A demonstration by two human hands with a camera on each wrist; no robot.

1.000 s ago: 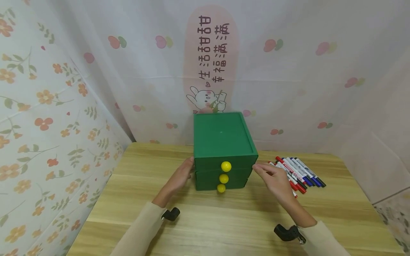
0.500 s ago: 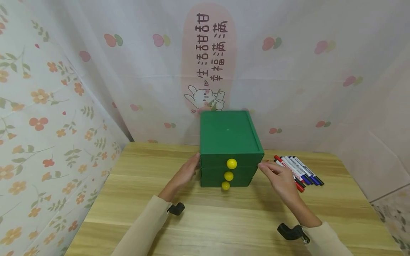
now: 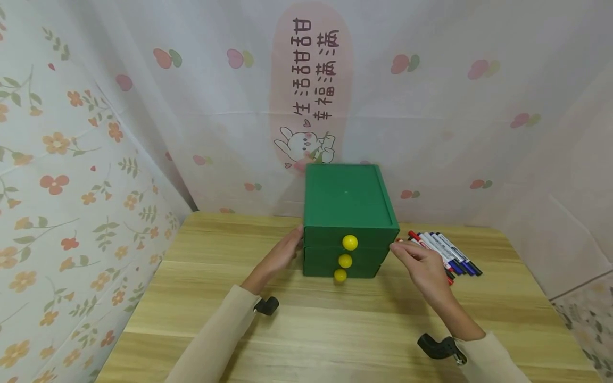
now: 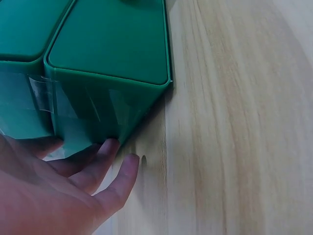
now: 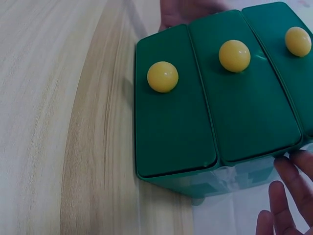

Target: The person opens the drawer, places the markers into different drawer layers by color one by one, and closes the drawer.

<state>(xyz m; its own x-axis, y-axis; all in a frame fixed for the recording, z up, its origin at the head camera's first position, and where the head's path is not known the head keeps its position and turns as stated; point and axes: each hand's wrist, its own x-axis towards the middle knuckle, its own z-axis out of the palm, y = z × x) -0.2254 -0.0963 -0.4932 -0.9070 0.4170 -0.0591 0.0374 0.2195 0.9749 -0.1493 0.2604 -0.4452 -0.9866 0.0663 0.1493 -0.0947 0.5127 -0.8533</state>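
Observation:
A green three-drawer box (image 3: 347,199) stands upright on the wooden table, its drawers closed. One round yellow knob (image 3: 350,243) sits on the top drawer front, with the other two below it. My left hand (image 3: 278,259) is at the box's left side; in the left wrist view its fingers (image 4: 100,164) lie against the taped lower wall. On the opposite side is my right hand (image 3: 423,271), thumb and fingers at the right front edge. The right wrist view shows those fingers (image 5: 288,181) fairly straight, fingertips at the side wall. The box's back is hidden.
Several markers (image 3: 452,252) with red, blue and black caps lie at the right, partly behind my right hand. A patterned white curtain (image 3: 215,133) hangs right behind the wooden table (image 3: 325,330). Black wrist mounts (image 3: 438,347) stick out from both sleeves.
The drawer box has slid right and slightly back across the table, both hands moving along with it. My right hand now covers more of the markers. The head view has shifted slightly.

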